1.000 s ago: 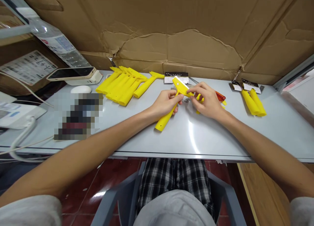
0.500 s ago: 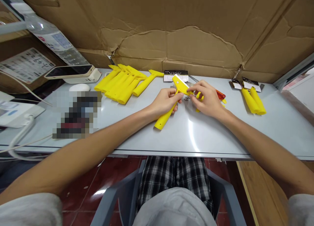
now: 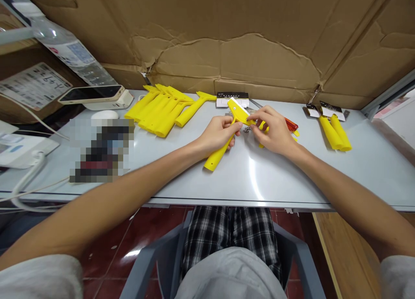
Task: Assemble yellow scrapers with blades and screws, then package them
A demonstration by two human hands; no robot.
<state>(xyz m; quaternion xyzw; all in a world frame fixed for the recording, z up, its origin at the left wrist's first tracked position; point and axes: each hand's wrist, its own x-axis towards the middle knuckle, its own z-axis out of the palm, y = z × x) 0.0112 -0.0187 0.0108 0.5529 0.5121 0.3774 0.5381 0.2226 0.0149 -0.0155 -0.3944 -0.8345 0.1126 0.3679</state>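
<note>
My left hand [image 3: 220, 136] is closed around the neck of a yellow scraper [image 3: 218, 157], whose handle slants down toward the table's front edge. A pale strip, apparently the blade, runs along the upper edge of its head, and a small screw shows in the head's face. At the head's right end, the fingertips of my right hand [image 3: 270, 128] pinch the corner; any small part between them is hidden. Under and behind my right hand lie more yellow pieces, a screwdriver with a red-orange handle [image 3: 291, 125] and a few small screws [image 3: 247, 129].
Several yellow scraper handles [image 3: 162, 113] lie at the back left. Two carded scrapers [image 3: 335, 132] are at the right; a black-and-white card pack [image 3: 232, 99] lies at the back. A phone [image 3: 92, 94], a bottle [image 3: 69, 48] and cables stand left. Cardboard [image 3: 227, 26] walls the back.
My hands stay almost still on the scraper. The fingers of my right hand shift very slightly at the end of its head; the objects on the table stay put.
</note>
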